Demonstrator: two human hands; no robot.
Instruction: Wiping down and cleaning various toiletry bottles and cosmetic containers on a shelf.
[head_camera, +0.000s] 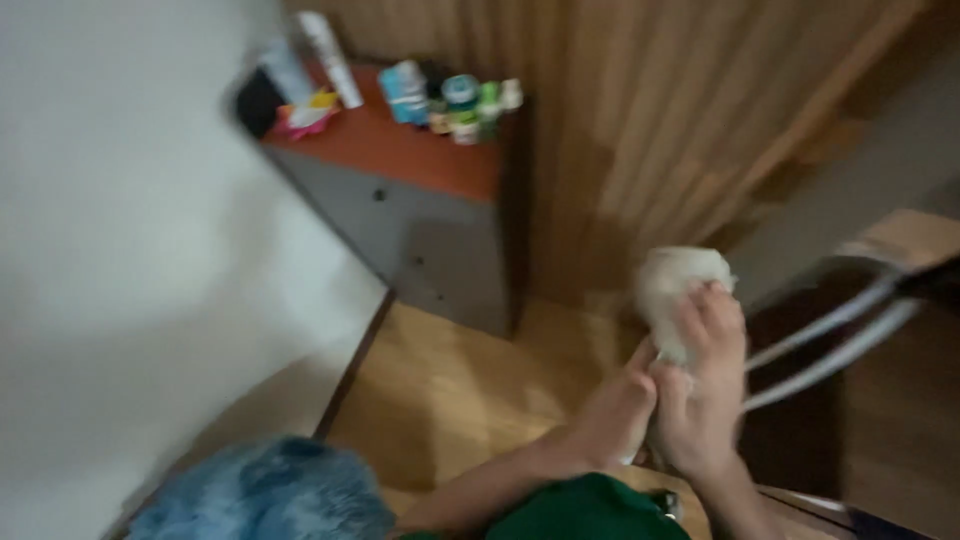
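**Both hands clasp a pale cloth bundle**

The right hand (705, 385) wraps its fingers around a whitish cloth (680, 285), and the left hand (620, 410) closes on the cloth's lower end, touching the right. The cloth is held above the wooden floor (450, 390), to the right of the grey cabinet (420, 225), whose red top carries small bottles (455, 100).

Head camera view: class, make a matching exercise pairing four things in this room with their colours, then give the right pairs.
Things:
1. cloth bundle held in both hands
2. cabinet top
3. fluffy thing at the lower left
4. wall on the left

Colours:
a. blue
b. white
c. reddish brown
d. cream

Pairs: 1-d, 2-c, 3-a, 4-b
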